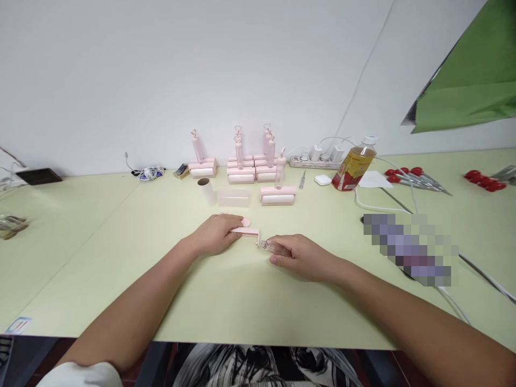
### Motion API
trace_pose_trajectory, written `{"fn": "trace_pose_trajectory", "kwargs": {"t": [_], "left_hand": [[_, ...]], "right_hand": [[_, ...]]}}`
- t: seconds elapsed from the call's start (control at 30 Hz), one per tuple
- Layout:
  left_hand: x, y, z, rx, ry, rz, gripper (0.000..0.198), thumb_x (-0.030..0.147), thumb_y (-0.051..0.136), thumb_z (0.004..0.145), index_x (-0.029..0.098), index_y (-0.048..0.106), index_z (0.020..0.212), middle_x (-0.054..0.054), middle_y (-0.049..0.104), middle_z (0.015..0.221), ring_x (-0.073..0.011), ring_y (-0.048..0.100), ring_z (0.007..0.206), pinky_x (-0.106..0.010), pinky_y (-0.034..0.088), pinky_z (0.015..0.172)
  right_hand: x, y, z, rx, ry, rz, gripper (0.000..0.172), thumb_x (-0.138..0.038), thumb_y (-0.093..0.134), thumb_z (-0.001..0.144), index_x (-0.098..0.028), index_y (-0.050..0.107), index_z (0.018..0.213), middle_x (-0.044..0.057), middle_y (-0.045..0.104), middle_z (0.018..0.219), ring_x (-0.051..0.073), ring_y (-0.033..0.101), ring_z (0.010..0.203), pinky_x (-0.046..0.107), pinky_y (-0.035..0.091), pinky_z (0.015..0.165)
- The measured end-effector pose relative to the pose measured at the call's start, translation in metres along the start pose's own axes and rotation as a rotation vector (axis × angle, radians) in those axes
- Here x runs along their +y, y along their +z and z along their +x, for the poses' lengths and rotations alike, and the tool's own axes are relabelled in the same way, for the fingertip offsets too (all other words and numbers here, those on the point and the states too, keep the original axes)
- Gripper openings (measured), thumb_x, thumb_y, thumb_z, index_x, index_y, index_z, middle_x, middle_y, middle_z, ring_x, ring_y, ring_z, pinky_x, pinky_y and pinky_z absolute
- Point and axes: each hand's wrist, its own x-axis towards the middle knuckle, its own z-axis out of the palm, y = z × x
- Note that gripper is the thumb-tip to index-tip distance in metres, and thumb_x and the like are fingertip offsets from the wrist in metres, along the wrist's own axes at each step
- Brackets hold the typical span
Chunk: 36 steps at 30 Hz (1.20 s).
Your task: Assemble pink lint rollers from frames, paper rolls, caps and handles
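Low over the table, my left hand (216,234) is closed on a pink lint roller frame (249,232), holding it by its left part. A pink rounded piece (245,221) shows just beyond those fingers; whether it belongs to the frame I cannot tell. My right hand (307,258) is wrapped round a clear handle (277,248), its narrow end up against the bent right end of the frame. Behind my hands are an upright white roll (207,192), a clear cover (234,198) lying down, and a complete pink lint roller (278,196) with its handle upright.
Several more lint rollers (241,174) stand near the wall. Further right are a small screwdriver (302,179), a power strip (310,163), a drink bottle (355,165), red-handled tools (417,178) and a blurred-out object (407,250) with cables. Coiled cable (148,173) lies left.
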Motion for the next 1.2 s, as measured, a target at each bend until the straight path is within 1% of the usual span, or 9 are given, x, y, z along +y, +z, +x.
{"fn": "trace_pose_trajectory", "kwargs": {"t": [0.13,0.3,0.4,0.5,0.6,0.77,0.9,1.03,1.2], "left_hand": [[-0.002,-0.005,0.002,0.066,-0.033,0.038,0.027,0.026,0.041,0.094,0.024,0.068,0.094,-0.003,0.068,0.086,-0.0196,0.058,0.080,-0.031,0.041,0.074],[-0.034,0.003,0.018,0.309,-0.195,0.148,0.029,0.026,0.048,0.090,0.024,0.071,0.107,-0.007,0.065,0.094,-0.0224,0.053,0.085,-0.037,0.040,0.080],[-0.051,0.016,0.025,0.354,-0.245,0.133,0.030,0.024,0.052,0.087,0.021,0.070,0.111,-0.008,0.064,0.096,-0.0231,0.052,0.087,-0.037,0.042,0.082],[-0.058,0.023,0.027,0.348,-0.232,0.110,0.028,0.028,0.054,0.088,0.020,0.070,0.110,-0.008,0.066,0.097,-0.0231,0.053,0.088,-0.038,0.041,0.085],[-0.057,0.023,0.025,0.320,-0.216,0.118,0.029,0.033,0.050,0.092,0.020,0.069,0.110,-0.008,0.067,0.100,-0.0234,0.053,0.091,-0.040,0.039,0.087],[-0.040,0.018,0.018,0.234,-0.113,0.150,0.036,0.036,0.042,0.096,0.021,0.059,0.123,-0.008,0.063,0.114,-0.0247,0.051,0.106,-0.042,0.034,0.095],[-0.026,0.018,0.015,0.158,-0.074,0.196,0.049,0.050,0.047,0.092,0.024,0.052,0.132,-0.011,0.056,0.121,-0.0292,0.046,0.114,-0.045,0.031,0.097],[-0.023,0.022,0.014,0.163,-0.108,0.231,0.054,0.059,0.045,0.089,0.024,0.053,0.129,-0.012,0.052,0.120,-0.0312,0.043,0.113,-0.048,0.030,0.098],[-0.031,0.024,0.014,0.184,-0.137,0.248,0.050,0.058,0.041,0.092,0.023,0.053,0.126,-0.012,0.052,0.118,-0.0305,0.044,0.113,-0.048,0.030,0.098]], "right_hand": [[0.000,0.000,0.000,0.002,-0.024,-0.007,0.018,-0.032,0.055,0.088,-0.019,0.063,0.096,0.002,0.063,0.080,0.015,0.052,0.068,0.026,0.035,0.062],[0.002,0.001,-0.001,0.006,-0.039,-0.007,0.018,-0.033,0.055,0.089,-0.019,0.063,0.096,0.002,0.064,0.083,0.015,0.054,0.070,0.026,0.036,0.063],[0.003,0.002,-0.001,0.007,-0.036,-0.012,0.019,-0.033,0.055,0.088,-0.019,0.064,0.096,0.002,0.065,0.083,0.016,0.054,0.070,0.026,0.036,0.063],[0.002,0.002,0.000,0.005,-0.028,-0.018,0.020,-0.033,0.055,0.088,-0.019,0.065,0.099,0.003,0.065,0.083,0.016,0.054,0.070,0.027,0.037,0.064],[0.002,0.001,0.000,0.004,-0.024,-0.014,0.020,-0.034,0.056,0.088,-0.019,0.065,0.099,0.003,0.065,0.084,0.017,0.055,0.072,0.027,0.038,0.065],[0.002,0.001,0.000,-0.003,-0.014,-0.019,0.021,-0.034,0.055,0.089,-0.019,0.065,0.100,0.003,0.066,0.083,0.017,0.056,0.071,0.027,0.037,0.064],[0.002,0.002,-0.001,0.008,-0.037,-0.033,0.023,-0.034,0.055,0.088,-0.019,0.065,0.104,0.004,0.067,0.085,0.017,0.056,0.072,0.027,0.038,0.065],[0.002,0.002,-0.001,0.009,-0.051,-0.041,0.025,-0.035,0.056,0.088,-0.019,0.065,0.106,0.005,0.067,0.088,0.018,0.057,0.073,0.028,0.039,0.066],[0.001,0.002,-0.001,0.001,-0.039,-0.059,0.027,-0.035,0.056,0.088,-0.019,0.065,0.108,0.006,0.068,0.089,0.019,0.058,0.075,0.028,0.039,0.067]]}}
